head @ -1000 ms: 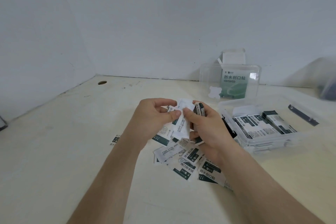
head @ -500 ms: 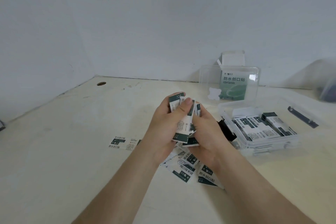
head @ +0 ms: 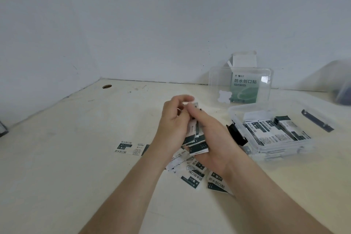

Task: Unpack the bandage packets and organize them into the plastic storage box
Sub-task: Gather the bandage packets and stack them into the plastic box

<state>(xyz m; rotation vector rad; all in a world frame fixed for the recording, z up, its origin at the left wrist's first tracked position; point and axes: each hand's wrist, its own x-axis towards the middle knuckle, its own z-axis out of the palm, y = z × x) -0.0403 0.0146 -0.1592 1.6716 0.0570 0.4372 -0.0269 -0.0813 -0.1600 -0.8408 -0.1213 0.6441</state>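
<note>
Both hands meet above the middle of the table and hold one stack of white-and-dark-green bandage packets (head: 195, 139) between them. My left hand (head: 173, 121) presses on the stack's left side, its fingertips blurred at the top. My right hand (head: 213, 137) cups the stack from the right and below. More loose packets (head: 191, 175) lie on the table under my wrists, and one packet (head: 130, 147) lies apart to the left. The clear plastic storage box (head: 247, 141) stands open to the right, with several packets (head: 273, 131) lying flat inside.
The box's clear lid (head: 218, 85) stands upright behind it, with the green bandage carton (head: 245, 87) behind the lid. A dark clip (head: 317, 122) lies right of the box. A round hole (head: 107, 86) is in the table's far left corner. Walls close the back and left.
My hands have gathered the fanned packets into one tight stack, and my left fingers have shifted up to its top edge. The view has dipped slightly.
</note>
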